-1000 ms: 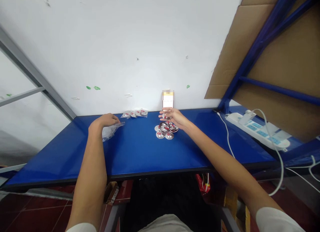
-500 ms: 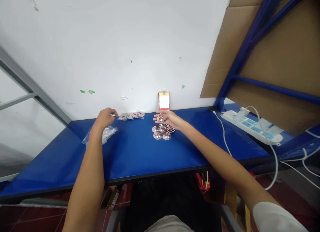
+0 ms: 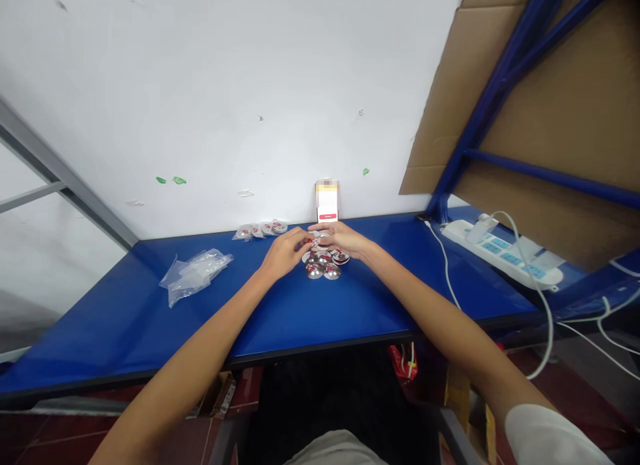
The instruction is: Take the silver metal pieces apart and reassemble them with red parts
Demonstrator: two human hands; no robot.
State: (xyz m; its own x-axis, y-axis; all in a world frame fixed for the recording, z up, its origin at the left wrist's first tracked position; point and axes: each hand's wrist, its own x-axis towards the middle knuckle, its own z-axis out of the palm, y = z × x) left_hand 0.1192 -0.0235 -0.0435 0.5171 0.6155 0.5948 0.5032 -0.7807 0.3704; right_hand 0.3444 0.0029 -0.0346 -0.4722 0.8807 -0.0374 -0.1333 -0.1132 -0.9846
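My right hand (image 3: 345, 241) is closed around a round silver disc (image 3: 324, 238), held just above a pile of similar discs (image 3: 320, 269) with red marks. From the left, my left hand (image 3: 289, 253) meets it, with thumb and fingers pinched at the disc's edge; the fingers partly hide what they grip. Left of my left hand, a row of discs in clear bags (image 3: 261, 230) lies along the wall. Further left are several flat clear plastic bags (image 3: 197, 273).
A phone (image 3: 327, 201) with a lit screen leans on the wall behind my hands. On the right of the blue table (image 3: 320, 318) lie a white power strip (image 3: 503, 251) and a white cable (image 3: 447, 268). A blue metal frame (image 3: 487, 91) rises there.
My left hand has moved right, from beside the bagged discs to the disc in my right hand. My right hand has stayed nearly in place, its fingers now more closed.
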